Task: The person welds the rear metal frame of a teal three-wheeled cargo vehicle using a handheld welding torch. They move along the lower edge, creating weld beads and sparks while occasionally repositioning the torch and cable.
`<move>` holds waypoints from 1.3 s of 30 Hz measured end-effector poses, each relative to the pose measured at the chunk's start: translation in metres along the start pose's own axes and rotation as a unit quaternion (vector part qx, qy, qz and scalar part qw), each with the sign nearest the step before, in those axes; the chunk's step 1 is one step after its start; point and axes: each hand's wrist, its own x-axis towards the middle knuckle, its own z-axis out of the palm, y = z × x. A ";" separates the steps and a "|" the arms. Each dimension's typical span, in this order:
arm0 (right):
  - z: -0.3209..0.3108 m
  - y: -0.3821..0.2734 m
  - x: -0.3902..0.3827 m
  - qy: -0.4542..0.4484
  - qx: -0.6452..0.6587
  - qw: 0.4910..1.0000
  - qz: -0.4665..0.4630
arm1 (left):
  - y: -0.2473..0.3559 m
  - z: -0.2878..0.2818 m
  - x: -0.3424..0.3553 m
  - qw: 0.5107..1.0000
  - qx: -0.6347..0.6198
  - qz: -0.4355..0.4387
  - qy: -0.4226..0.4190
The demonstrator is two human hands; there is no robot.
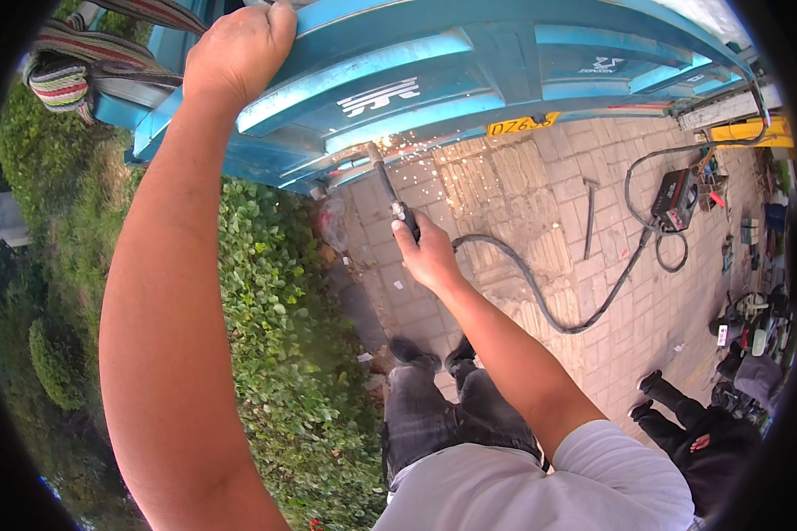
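My left hand is closed over the top edge of a blue truck tailgate, at the upper left. Lower down, my right hand grips the black handle of a welding torch. The torch's tip reaches up to the tailgate's lower edge, where a bright glow and a spray of orange sparks fly off to the right and down. A thick black cable runs from the torch handle across the paving to a small black-and-red welding machine.
A hammer lies on the brick paving. Leafy hedge borders my left side. A striped strap is knotted at the tailgate's left end. Another person in dark clothes is at the lower right, near a motorbike.
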 end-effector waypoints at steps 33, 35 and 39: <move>0.009 -0.002 0.000 0.009 0.034 0.999 0.018 | 0.011 -0.009 -0.006 0.998 -0.046 -0.050 -0.004; 0.009 -0.003 -0.001 0.009 0.036 0.999 0.017 | 0.011 -0.009 -0.007 0.998 -0.049 -0.051 -0.003; 0.012 0.000 -0.001 0.016 0.035 0.999 -0.014 | 0.010 -0.009 -0.006 0.998 -0.048 -0.042 -0.004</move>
